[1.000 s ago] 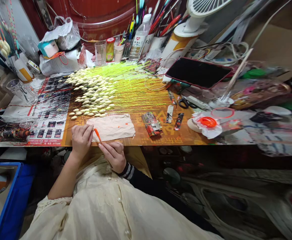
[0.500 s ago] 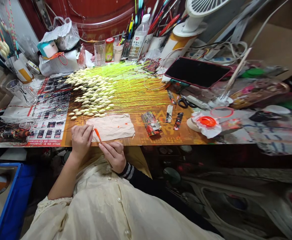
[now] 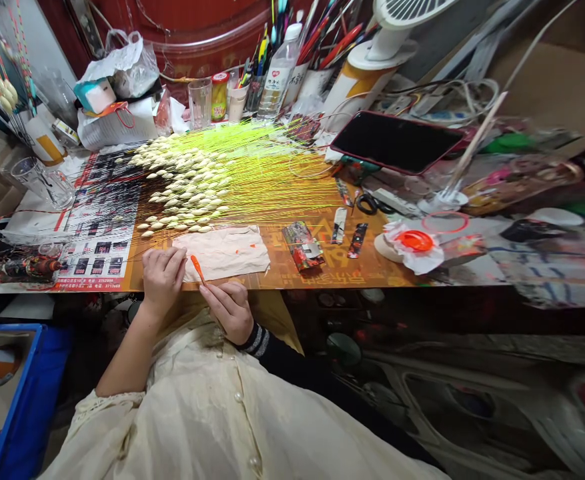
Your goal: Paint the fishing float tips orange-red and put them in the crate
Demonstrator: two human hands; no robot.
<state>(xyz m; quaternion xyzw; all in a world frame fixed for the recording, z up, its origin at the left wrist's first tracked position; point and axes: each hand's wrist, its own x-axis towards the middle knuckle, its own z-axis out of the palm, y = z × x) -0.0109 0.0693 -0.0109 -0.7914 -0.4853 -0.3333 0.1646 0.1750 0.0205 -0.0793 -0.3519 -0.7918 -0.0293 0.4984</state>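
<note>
My right hand (image 3: pixel 231 311) pinches a slim orange-ended paintbrush (image 3: pixel 197 267) whose wide end points up and left. It lies over the left part of a pale cloth (image 3: pixel 227 253) that bears small orange marks. Closed beside the cloth's left edge, my left hand (image 3: pixel 163 280) has its fingertips pressed together close to the orange end; what they hold is too small to make out. Just beyond both hands lie many fishing floats (image 3: pixel 187 180) with cream bodies, dark stems and yellow-green tips.
An orange paint dish (image 3: pixel 416 242) on crumpled white paper stands to the right. A patterned packet (image 3: pixel 303 247), black-handled scissors (image 3: pixel 367 204) and a dark tablet (image 3: pixel 397 141) are nearer the middle. A bottle (image 3: pixel 278 73), glass mug (image 3: pixel 42 181) and fan (image 3: pixel 391 50) line the back and left.
The orange end of the paintbrush has shifted slightly to the right and turned a little. Both hands stay almost where they were, and the view has barely moved.
</note>
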